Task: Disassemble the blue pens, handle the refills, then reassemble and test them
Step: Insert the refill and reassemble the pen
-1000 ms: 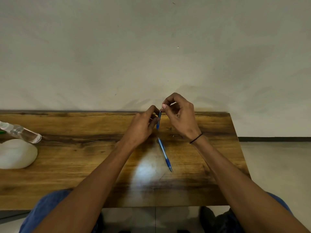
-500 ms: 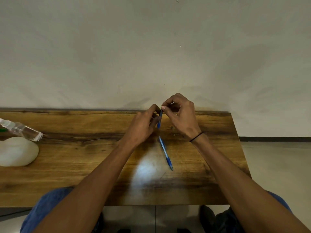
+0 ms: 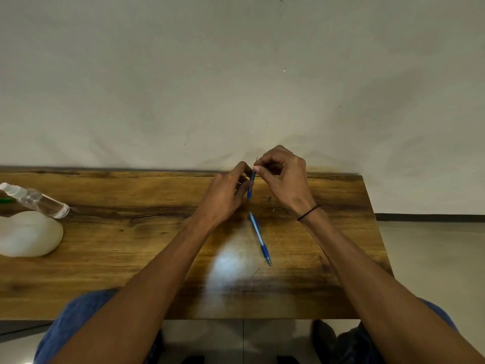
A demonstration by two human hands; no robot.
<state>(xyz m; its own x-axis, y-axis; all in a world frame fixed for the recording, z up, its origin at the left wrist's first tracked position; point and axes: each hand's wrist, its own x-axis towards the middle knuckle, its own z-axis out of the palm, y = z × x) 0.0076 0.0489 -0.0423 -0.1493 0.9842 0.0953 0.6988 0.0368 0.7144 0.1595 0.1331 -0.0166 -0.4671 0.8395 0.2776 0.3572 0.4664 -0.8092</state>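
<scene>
My left hand (image 3: 225, 195) grips a blue pen barrel (image 3: 250, 186) held nearly upright above the far part of the wooden table (image 3: 131, 258). My right hand (image 3: 284, 179) pinches a thin dark refill (image 3: 256, 162) that sticks out of the barrel's top end. A second blue pen (image 3: 259, 239) lies whole on the table just below the hands, tip pointing toward me. Small loose bits (image 3: 274, 208) lie on the wood near my right wrist; I cannot tell what they are.
A clear spray bottle (image 3: 36, 200) lies tilted at the far left, resting on a white rounded object (image 3: 29, 235). A pale wall runs behind the table's far edge. Floor shows to the right of the table, and my knees sit below its near edge.
My right hand has risen slightly and a thin refill end now shows above the barrel. The pen on the table has not moved.
</scene>
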